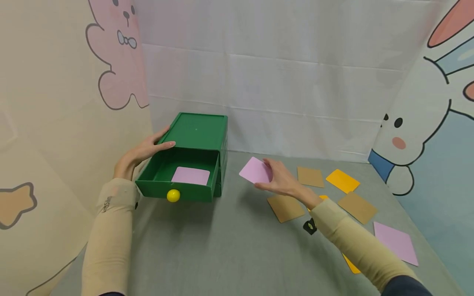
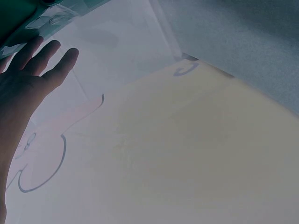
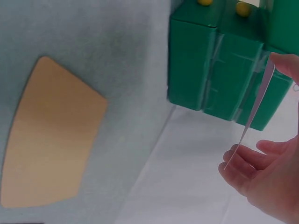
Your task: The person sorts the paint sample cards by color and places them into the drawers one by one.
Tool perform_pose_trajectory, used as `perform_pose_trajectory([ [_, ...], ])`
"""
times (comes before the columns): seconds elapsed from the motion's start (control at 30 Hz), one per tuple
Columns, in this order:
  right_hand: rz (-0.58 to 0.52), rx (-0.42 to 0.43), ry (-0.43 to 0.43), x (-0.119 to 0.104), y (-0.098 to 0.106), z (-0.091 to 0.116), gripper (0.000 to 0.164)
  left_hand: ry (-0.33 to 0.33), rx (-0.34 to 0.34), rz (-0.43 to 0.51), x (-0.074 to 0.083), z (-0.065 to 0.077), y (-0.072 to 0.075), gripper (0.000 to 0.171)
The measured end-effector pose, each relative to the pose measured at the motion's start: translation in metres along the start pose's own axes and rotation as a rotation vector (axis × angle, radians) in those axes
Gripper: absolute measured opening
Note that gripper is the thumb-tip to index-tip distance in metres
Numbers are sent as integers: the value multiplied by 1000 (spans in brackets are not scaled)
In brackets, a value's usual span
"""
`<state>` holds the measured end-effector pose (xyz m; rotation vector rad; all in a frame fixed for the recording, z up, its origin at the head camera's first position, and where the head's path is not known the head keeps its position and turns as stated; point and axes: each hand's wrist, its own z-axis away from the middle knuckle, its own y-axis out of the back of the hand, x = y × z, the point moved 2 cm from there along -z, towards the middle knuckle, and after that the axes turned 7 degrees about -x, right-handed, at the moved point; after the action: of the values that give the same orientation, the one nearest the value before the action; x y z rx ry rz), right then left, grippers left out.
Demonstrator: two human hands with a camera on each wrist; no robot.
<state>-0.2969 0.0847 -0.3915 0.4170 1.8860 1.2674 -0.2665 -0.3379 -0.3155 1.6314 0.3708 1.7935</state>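
Note:
A green drawer box [image 1: 200, 130] stands at the back left, its top drawer [image 1: 153, 189] pulled out by a yellow knob side [image 1: 173, 195]. Inside that drawer lies a pink card [image 1: 190, 175]. My left hand [image 1: 144, 150] rests at the box's left front, thumb over the top edge, fingers along the side; the left wrist view shows those fingers straight and spread. To the right of the box, my right hand [image 1: 279, 179] holds another pink card [image 1: 254, 170] by its edges, thumb against fingers, above the table. The right wrist view shows this card edge-on.
Several brown cards [image 1: 310, 176] and orange cards [image 1: 342, 181] lie scattered on the grey table [image 1: 237, 255] around my right forearm. A further pink card [image 1: 396, 242] lies at the far right. White cloth [image 1: 274, 82] hangs behind the box, with printed sheets on both sides.

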Motion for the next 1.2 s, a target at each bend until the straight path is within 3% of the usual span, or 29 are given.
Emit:
perform_pose_trajectory([
  [0.23,-34,17,65,-22,15,-5,88,-2,-4,14,2,2,-1,84],
  [0.57,-8,-12,132,-60,31,-16,88,12,13,-19,-25,-15,5,84],
  [0.93,15,-17,225,-106,32,-35,87,8,-12,7,2,7,1,85],
  [1.2,51,-62,286,-136,24,-53,87,9,-12,19,0,7,3,86],
])
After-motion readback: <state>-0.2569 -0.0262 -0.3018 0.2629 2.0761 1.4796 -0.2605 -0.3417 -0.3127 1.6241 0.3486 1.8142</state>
